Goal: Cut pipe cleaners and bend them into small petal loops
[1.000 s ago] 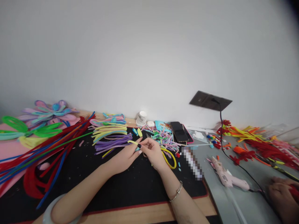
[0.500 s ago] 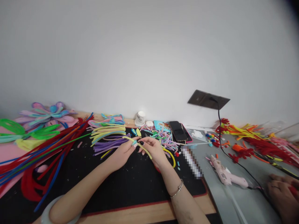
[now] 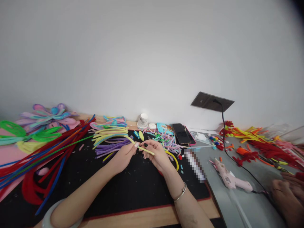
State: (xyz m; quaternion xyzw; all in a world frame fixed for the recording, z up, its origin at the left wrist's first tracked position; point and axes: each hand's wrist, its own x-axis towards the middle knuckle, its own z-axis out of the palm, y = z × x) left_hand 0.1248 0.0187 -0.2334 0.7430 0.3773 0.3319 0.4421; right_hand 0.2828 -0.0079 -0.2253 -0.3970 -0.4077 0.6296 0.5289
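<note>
Two bare hands meet over the upper middle of the black mat point(image 3: 125, 193), sharing one pale yellow stem point(image 3: 146, 150). The left hand point(image 3: 124, 157) pinches it between thumb and fingers; the right hand point(image 3: 158, 156) grips it with the fingertips, and one end sticks out past them. One bracelet point(image 3: 180, 193) circles the right wrist, one pale bangle point(image 3: 46, 218) the left forearm.

Two bundles lie on the mat's upper left part: one mostly yellow bundle point(image 3: 110, 131), one purple bundle point(image 3: 108, 148). Toward the mat's upper right are one pile of short pieces point(image 3: 169, 144), too many to count, one bright yellow loop point(image 3: 176, 161) and two small blue bits point(image 3: 181, 166). Along the mat's far edge stand one paper cup point(image 3: 142, 120), one white case point(image 3: 152, 126) and one dark phone point(image 3: 181, 133).

Left of the mat, one pastel flower point(image 3: 51, 115) sits behind many red stems point(image 3: 59, 139). Right of the mat, one pink glue gun point(image 3: 230, 179) rests on the grey table point(image 3: 220, 196), near a co-worker's hand point(image 3: 285, 193), blurred.
</note>
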